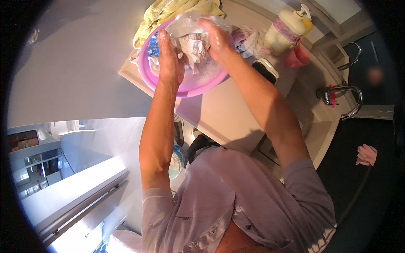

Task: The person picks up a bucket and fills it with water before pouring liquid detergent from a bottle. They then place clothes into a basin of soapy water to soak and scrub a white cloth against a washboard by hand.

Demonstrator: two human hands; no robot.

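Note:
A pink plastic basin (186,94) with foamy water stands on the counter. Wet white cloth (193,47) bunches up between my two hands above the water. My left hand (169,58) presses flat against the cloth's left side, its fingers pointing up. On the other side, my right hand (217,39) has its fingers bent over wet, shiny white material. Blue patterned fabric (153,46) shows inside the basin at the left. It is hard to tell whether the white material is one piece or several.
A yellow towel (161,12) lies behind the basin. To the right are a crumpled patterned cloth (250,41), a pump bottle (283,31), a scrubbing brush (266,70) and a red cup (297,57). Chrome faucets (349,88) rise at the far right beside the sink.

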